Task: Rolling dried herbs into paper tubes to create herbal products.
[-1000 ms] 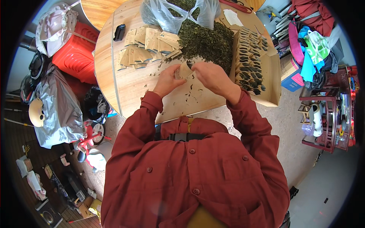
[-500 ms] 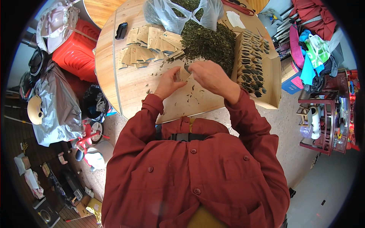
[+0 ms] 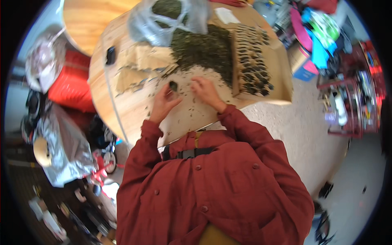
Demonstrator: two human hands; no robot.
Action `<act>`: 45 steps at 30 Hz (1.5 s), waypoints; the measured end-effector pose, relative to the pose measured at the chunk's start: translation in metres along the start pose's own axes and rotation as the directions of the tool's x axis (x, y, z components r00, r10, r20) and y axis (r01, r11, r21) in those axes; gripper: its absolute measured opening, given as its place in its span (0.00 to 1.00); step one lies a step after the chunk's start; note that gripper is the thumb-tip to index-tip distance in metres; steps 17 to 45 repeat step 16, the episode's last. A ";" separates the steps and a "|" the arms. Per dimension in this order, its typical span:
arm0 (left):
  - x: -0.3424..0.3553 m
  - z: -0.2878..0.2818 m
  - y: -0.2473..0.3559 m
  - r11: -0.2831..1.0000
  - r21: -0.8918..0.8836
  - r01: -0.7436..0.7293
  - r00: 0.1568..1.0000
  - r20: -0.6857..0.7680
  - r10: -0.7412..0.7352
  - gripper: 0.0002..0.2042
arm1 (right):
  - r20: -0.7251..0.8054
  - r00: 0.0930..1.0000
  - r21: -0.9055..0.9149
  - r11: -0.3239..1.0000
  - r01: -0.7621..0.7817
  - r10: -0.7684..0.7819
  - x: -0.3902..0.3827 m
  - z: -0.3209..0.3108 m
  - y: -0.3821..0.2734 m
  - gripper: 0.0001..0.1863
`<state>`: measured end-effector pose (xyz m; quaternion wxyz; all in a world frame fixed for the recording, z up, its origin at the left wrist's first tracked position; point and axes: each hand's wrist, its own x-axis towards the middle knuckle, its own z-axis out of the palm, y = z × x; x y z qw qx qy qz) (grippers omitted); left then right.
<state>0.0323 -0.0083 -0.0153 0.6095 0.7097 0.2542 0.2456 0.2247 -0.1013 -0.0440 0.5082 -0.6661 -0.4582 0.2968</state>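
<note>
My left hand (image 3: 162, 107) is closed round a small paper packet, whose dark, leaf-filled mouth (image 3: 173, 86) faces up between thumb and fingers. To its right, apart from the packet, is my right hand (image 3: 207, 94). Its fingers are bunched together over the table; blur hides whether anything small is in them. Beyond both hands lies a heap of dried dark-green leaves (image 3: 202, 51), with loose bits scattered toward me. Flat, tan paper packets (image 3: 151, 59) lie spread to the left of the heap. On the right, rows of filled packets (image 3: 254, 61) stand in a cardboard box (image 3: 281, 83).
A translucent plastic bag (image 3: 163, 34) of leaves stands at the table's far side. A small black object (image 3: 110, 55) lies near the left edge of the round wooden table (image 3: 100, 87). A red plastic stool (image 3: 73, 83) is at the left, dark-red shelving (image 3: 347, 106) at the right.
My right hand has come off the packet and moved right. The packet stays in my left hand, its dark mouth now showing. The whole view has shifted and blurred.
</note>
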 end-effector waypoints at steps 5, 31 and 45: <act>-0.008 -0.012 0.015 0.987 -0.144 0.070 0.997 0.045 -0.064 0.27 | 0.141 0.968 -0.222 0.946 0.237 -0.210 -0.018 -0.001 -0.028 0.16; 0.033 0.024 0.101 0.958 0.004 0.287 0.493 0.857 -0.151 0.32 | 0.457 0.883 0.264 0.964 -0.019 -0.107 -0.051 -0.120 -0.122 0.16; 0.033 0.024 0.101 0.958 0.004 0.287 0.493 0.857 -0.151 0.32 | 0.457 0.883 0.264 0.964 -0.019 -0.107 -0.051 -0.120 -0.122 0.16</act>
